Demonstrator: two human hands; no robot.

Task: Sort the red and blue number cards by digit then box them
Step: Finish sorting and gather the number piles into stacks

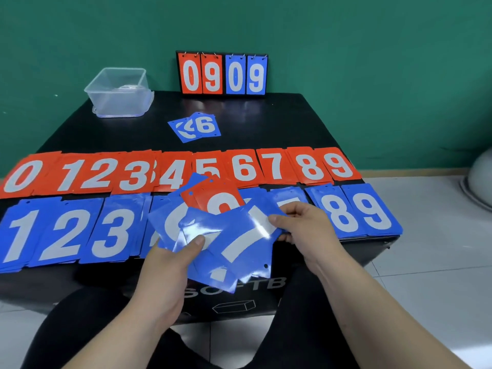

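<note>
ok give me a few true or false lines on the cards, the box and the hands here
1. The clear plastic box stands at the back left of the black table. True.
2. The black flip scoreboard reads 1234. False: it reads 0909, two red digits and then two blue.
3. The left hand and the right hand both hold the fanned blue number cards. True.
4. The row of red number cards lies nearer the person than the row of blue number cards. False: the red row lies behind the blue one.
5. The blue card showing a 6 is inside the box. False: it lies on the table, behind the red row.
</note>
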